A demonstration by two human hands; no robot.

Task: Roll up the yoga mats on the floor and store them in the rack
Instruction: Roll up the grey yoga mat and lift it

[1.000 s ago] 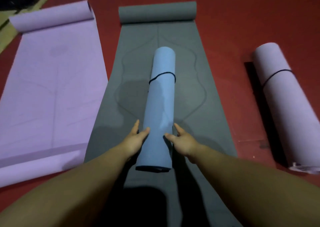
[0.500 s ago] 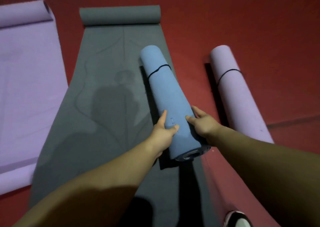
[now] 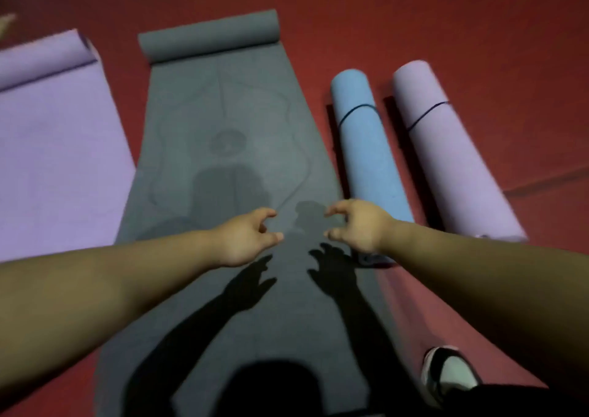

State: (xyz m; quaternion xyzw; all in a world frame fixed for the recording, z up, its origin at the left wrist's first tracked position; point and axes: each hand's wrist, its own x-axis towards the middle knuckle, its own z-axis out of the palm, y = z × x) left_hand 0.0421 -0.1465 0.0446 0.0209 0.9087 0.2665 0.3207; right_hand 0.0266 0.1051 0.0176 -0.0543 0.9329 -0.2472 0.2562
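Through the head camera we see that the blue roll (image 3: 366,148), which both hands carried over the grey mat (image 3: 229,113) a moment ago, now lies on the red floor (image 3: 446,18) just right of that mat. It sits beside the lilac roll (image 3: 446,148), and each has a dark band around it. Our left hand (image 3: 245,238) and right hand (image 3: 357,225) have let go; their fingers are loosely curled around nothing as they hover above the grey mat's near half. The right wrist hides the blue roll's near end. We judge that two mats are rolled and parked, and that the grey one comes next. It lies flat, with only its far end curled over. The purple mat (image 3: 54,148) to its left is spread out the same way. The floor is smooth and dimly lit, so our arms cast hard shadows across the grey mat. A shoe (image 3: 449,372) shows at the lower right. No rack is in sight, so storing is still to come.
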